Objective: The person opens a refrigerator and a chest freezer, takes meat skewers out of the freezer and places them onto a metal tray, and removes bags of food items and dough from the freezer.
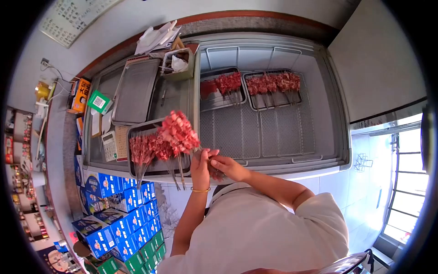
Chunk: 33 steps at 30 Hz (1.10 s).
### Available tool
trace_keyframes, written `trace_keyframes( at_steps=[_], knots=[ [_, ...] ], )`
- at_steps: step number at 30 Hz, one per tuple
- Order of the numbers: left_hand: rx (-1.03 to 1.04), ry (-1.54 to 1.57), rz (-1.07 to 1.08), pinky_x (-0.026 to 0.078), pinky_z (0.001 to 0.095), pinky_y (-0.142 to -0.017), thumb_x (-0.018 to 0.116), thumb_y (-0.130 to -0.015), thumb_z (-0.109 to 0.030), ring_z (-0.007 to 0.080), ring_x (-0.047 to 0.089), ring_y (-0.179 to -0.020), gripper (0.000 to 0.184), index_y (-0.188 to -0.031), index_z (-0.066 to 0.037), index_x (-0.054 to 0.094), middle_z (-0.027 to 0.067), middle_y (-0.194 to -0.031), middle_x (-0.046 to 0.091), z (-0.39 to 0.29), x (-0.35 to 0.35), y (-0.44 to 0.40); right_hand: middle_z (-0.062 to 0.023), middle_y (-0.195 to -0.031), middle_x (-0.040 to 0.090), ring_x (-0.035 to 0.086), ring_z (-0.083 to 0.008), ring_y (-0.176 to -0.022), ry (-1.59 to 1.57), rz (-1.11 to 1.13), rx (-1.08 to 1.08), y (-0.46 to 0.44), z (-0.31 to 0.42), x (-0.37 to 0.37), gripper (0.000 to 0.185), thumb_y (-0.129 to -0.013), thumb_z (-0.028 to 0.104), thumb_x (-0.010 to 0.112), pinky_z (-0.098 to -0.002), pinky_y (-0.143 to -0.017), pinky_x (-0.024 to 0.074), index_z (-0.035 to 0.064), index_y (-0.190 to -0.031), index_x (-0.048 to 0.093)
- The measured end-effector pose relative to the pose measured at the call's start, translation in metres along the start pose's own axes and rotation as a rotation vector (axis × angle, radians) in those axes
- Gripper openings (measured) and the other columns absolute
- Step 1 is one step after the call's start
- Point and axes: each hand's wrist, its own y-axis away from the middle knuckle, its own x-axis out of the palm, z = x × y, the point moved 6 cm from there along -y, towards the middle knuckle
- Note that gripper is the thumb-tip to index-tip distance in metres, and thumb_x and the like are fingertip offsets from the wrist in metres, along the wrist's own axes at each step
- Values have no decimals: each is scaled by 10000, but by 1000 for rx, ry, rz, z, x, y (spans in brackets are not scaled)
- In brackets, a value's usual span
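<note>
Holds left hand (200, 166) and right hand (233, 170) together with curled fingers, contents unclear, beside meat skewers (177, 133) on the outer tray (157, 174), with further skewers (228, 82) already in two freezer trays (208, 102).

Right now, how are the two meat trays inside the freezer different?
The left tray has meat only at its right side; the right tray has meat nearly all the way across. The left tray shows a flat red patch; the right tray shows none. Both trays hold meat on thin sticks.
</note>
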Motion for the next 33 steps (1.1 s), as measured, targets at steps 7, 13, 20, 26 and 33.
trace_keyframes(
  at_steps=[7, 13, 20, 26, 33],
  knots=[
    [148, -43, -223, 480, 299, -755, 422, -908, -140, 166, 598, -782, 151, -937, -1, 474, 113, -868, 590, 8, -37, -10, -99, -884, 580, 571, -174, -747, 480, -300, 280, -88, -111, -212, 241, -836, 215, 505, -289, -654, 496, 9, -925, 591],
    [2, -71, -328, 488, 274, -661, 403, -910, -128, 162, 596, -722, 136, -951, -12, 460, 109, -826, 596, 20, -41, -8, -106, -875, 550, 553, -196, -740, 96, -875, 397, -166, -178, -330, 432, -775, 130, 557, -290, -604, 491, -14, -1164, 437],
    [-61, -65, -374, 301, 181, -364, 473, -896, -229, 68, 438, -447, 173, -931, -60, 480, 76, -687, 607, 31, -30, -16, -34, -711, 538, 502, -115, -617, -253, -816, 261, -219, -197, -348, 195, -830, 131, 508, -252, -524, 434, 22, -987, 548],
    [-97, -88, -320, 340, 183, -405, 461, -903, -233, 80, 471, -490, 182, -945, -56, 466, 88, -726, 607, 37, -30, -23, -14, -665, 523, 471, -90, -599, -92, -774, -10, -175, -125, -302, 166, -896, 157, 465, -236, -527, 392, 19, -899, 558],
    [-3, -7, -341, 470, 309, -774, 412, -921, -189, 227, 579, -877, 184, -985, -20, 447, 170, -944, 586, 49, -26, -54, -7, -714, 544, 477, -68, -637, -5, -400, 75, -64, -38, -135, 163, -891, 116, 474, -209, -575, 409, -1, -964, 561]
  ],
)
